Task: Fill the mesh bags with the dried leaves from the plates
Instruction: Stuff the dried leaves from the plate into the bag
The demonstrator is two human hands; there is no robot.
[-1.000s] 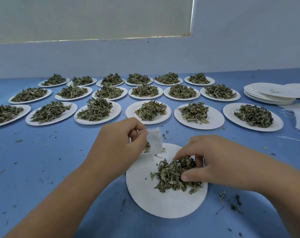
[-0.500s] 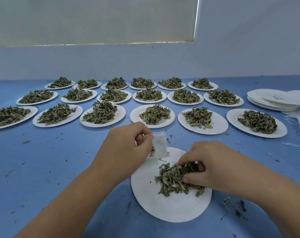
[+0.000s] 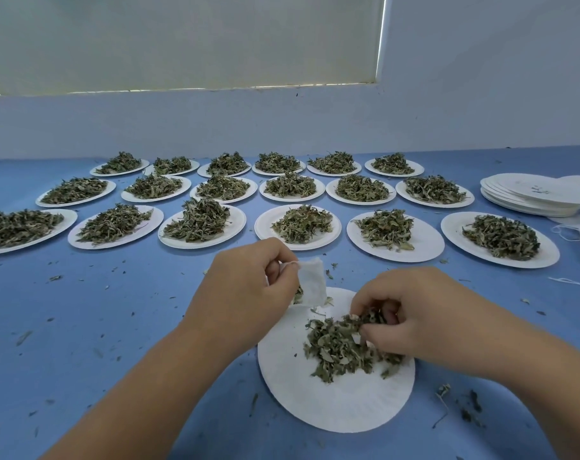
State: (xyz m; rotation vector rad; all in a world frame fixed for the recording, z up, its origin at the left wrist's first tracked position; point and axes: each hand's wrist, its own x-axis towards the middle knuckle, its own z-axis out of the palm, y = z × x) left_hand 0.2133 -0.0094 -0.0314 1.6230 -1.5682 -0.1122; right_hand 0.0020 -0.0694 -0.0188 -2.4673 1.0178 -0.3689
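a: where's the left hand (image 3: 249, 293)?
b: raised just past the far left rim of the near plate (image 3: 331, 410), knuckles up, thumb and forefinger pinched on the corner of a small white mesh bag (image 3: 312, 287), the other fingers curled under. its bare forearm runs in from the lower left.
a: and the right hand (image 3: 411, 320)?
b: low over that plate's right side, fingers bunched on a pinch of dried leaves (image 3: 365, 322), thumb underneath, forearm coming in from the right.
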